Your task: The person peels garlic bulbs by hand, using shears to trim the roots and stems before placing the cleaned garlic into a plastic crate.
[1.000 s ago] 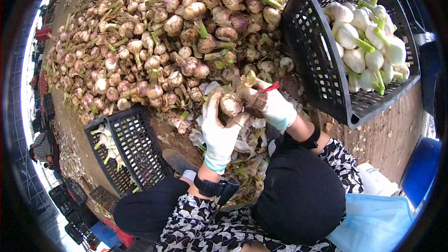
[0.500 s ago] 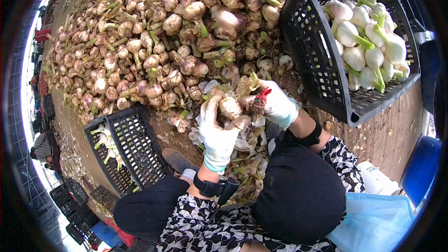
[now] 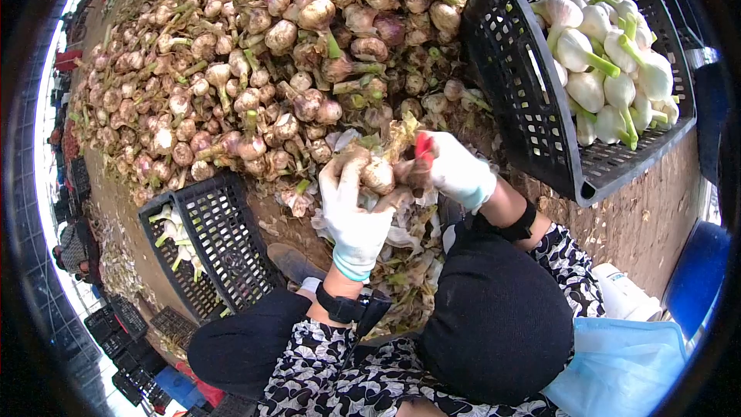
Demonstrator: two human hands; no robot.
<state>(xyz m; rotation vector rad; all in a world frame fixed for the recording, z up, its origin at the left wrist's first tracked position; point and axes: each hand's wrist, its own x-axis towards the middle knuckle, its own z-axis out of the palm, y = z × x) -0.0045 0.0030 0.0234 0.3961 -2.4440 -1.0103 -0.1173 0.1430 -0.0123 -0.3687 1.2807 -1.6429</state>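
Note:
My left hand [image 3: 351, 212], in a white glove with soiled fingertips, is closed around a garlic bulb [image 3: 378, 176] with dirty outer layers. Close to the bulb's right side is my right hand [image 3: 461, 170], also gloved, its fingers drawn together and dark with soil. A red strip [image 3: 424, 147] shows at those fingers; what they pinch I cannot make out. Dry, torn garlic skin [image 3: 403, 137] stands up just above the bulb, between the two hands. Peeled-off skins [image 3: 405, 262] lie in a loose heap below them.
A large pile of unpeeled garlic [image 3: 224, 85] spreads ahead and left. At the upper right stands a black crate [image 3: 525, 93] with clean white garlic [image 3: 617, 69]. Another black crate [image 3: 231, 239] sits by my left leg. A blue bag [image 3: 617, 363] lies at the lower right.
My right hand has turned slightly, and the red strip now stands more upright and a little farther left. The garlic bulb stays in my left hand, almost in place.

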